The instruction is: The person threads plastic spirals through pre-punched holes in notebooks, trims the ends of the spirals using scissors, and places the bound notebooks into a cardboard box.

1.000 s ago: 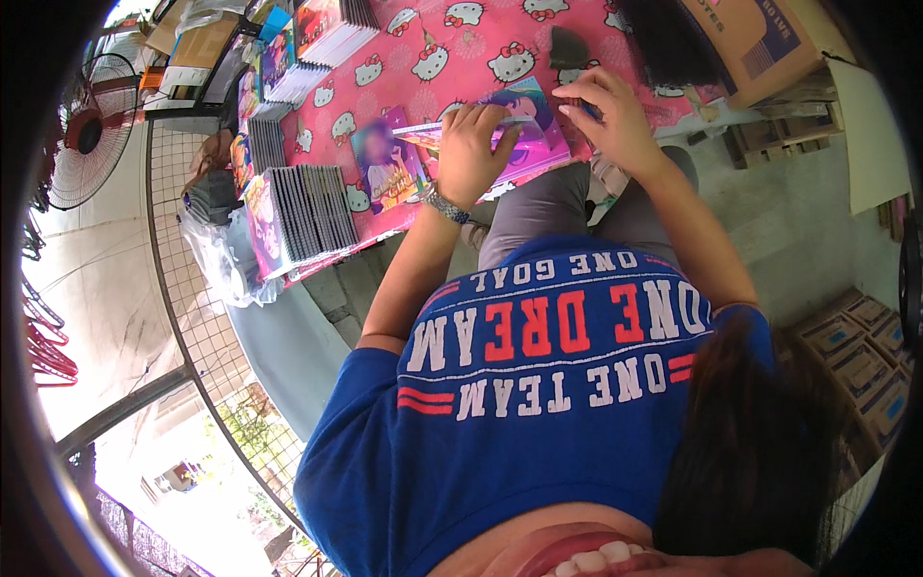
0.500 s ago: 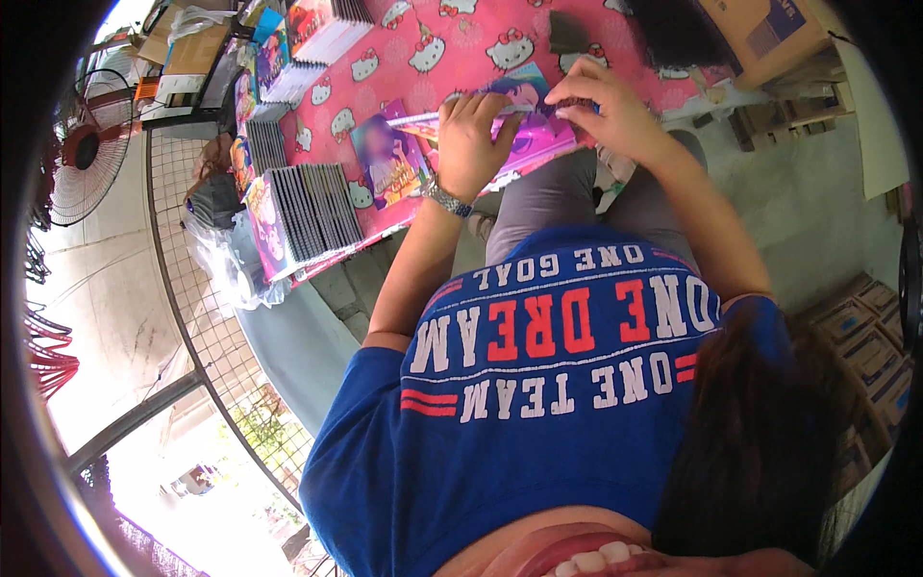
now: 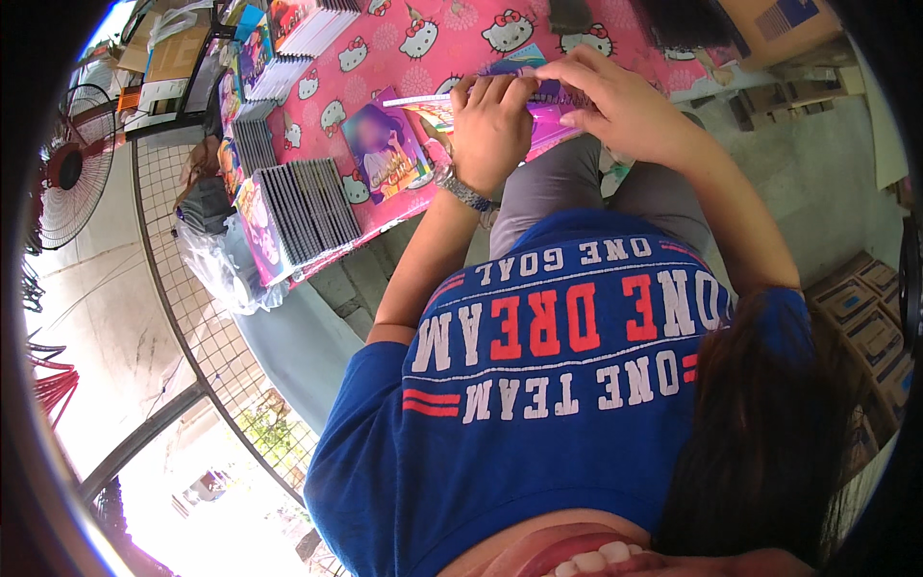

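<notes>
My left hand (image 3: 492, 130) is closed around the edge of a stack of pages of a notebook (image 3: 431, 110), held tilted above the front edge of the table. A purple-pink cover (image 3: 550, 129) shows under and between my hands. My right hand (image 3: 620, 111) bends its thumb and fingers around a black toothed wire binding (image 3: 574, 97) along the notebook's edge. The left fingers hide part of the pages, and the wire's far end is covered by the right fingers. To the left lies a notebook with a colourful cover (image 3: 386, 154), flat on the table.
A pink patterned cloth (image 3: 413, 72) covers the table. Rows of bound notebooks (image 3: 308, 207) stand along its left side, with more stacks (image 3: 312, 29) behind. Dark binding pieces (image 3: 570, 16) lie at the back, beside a cardboard box (image 3: 784, 29). A fan (image 3: 72, 168) stands far left.
Both hands have come closer together over the notebook. My right hand has brought the black wire binding against the notebook's edge. The view has shifted slightly.
</notes>
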The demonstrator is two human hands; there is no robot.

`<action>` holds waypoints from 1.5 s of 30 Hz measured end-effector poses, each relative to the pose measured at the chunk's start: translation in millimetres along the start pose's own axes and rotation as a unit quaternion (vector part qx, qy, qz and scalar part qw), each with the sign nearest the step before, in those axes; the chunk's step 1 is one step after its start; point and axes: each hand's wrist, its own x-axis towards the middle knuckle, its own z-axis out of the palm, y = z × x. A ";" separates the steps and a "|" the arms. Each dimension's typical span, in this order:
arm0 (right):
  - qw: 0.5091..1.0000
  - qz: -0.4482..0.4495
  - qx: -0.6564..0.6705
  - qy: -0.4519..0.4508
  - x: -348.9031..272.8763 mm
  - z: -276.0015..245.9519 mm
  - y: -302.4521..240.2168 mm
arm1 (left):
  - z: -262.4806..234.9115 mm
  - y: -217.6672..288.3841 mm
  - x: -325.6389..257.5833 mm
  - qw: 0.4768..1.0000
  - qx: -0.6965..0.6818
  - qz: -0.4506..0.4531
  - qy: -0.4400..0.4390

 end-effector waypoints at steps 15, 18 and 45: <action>0.962 -0.043 -0.262 0.060 73.2 38.3 174.4 | -14.1 -6.5 -8.8 0.998 -0.053 0.020 -0.027; 0.971 0.125 0.107 -0.174 58.8 3.0 97.3 | -12.1 -5.0 -16.1 0.998 -0.051 -0.011 -0.023; 0.989 0.047 0.138 -0.016 -10.2 5.9 11.9 | -9.6 -3.3 -4.6 0.996 -0.088 -0.006 -0.012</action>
